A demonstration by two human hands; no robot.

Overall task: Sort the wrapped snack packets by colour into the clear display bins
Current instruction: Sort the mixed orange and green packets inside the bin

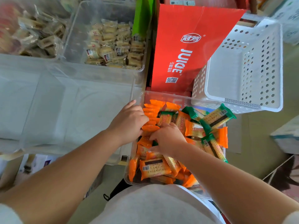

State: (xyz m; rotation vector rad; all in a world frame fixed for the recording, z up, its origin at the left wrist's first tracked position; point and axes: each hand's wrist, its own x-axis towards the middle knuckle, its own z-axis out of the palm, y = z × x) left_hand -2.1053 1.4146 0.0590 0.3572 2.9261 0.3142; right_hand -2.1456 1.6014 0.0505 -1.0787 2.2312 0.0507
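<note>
- Clear-plastic bin (178,96) at lower centre, close to torso, heaped with mixed snack packs.
- Holds orange packets (155,168) throughout: neat row on edge along left wall, loose ones piled at near end.
- Holds green packets (218,114) too, mostly right and far side, lying across the orange ones.
- Left hand (129,121) at left wall, fingers curled onto the orange row, thumb up past rim; clamped on orange packets.
- Right hand (167,138) just beside left hand, palm down mid-bin, fingers bent into pile; fingertips buried, cannot tell if gripping anything.
- Tub (48,110), large and clear, directly left of bin, side by side.
- Far bins (76,16) beyond tub, filled with pale packs (111,44).
- Red carton (186,46) behind bin, "JUICE" printed on flap.
- White basket (242,65) right of carton, walls full of holes.
</note>
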